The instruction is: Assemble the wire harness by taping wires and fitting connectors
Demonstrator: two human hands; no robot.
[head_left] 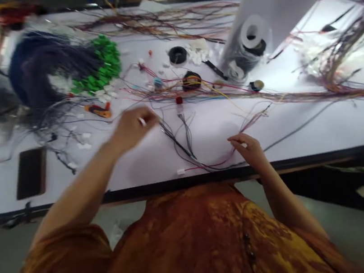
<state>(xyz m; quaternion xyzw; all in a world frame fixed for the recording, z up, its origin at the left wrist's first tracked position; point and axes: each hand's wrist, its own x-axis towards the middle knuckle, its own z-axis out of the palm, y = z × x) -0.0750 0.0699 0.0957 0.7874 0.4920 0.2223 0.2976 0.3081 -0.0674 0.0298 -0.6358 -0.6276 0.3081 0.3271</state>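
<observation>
My left hand (134,127) is raised over the table left of the middle, fingertips pinched together. A small white patch shows between its thumb and fingers, and I cannot make out what it holds. Just right of its fingertips lie dark wires (178,144). My right hand (248,147) is near the front edge, thumb and forefinger closed on thin pink-red wires (251,121). A red wire (218,163) curves from there to a white connector (181,171) close to the edge. Between the hands stands a small red-topped connector (179,101) with grey wires.
Orange-black snips (98,110) lie beyond my left hand, near a dark wire coil (42,68) with green connectors (103,64). A phone (31,172) rests at left. Tape rolls (177,55) and a long wire harness (285,95) lie behind; a pale slanted panel (271,0) rises at right.
</observation>
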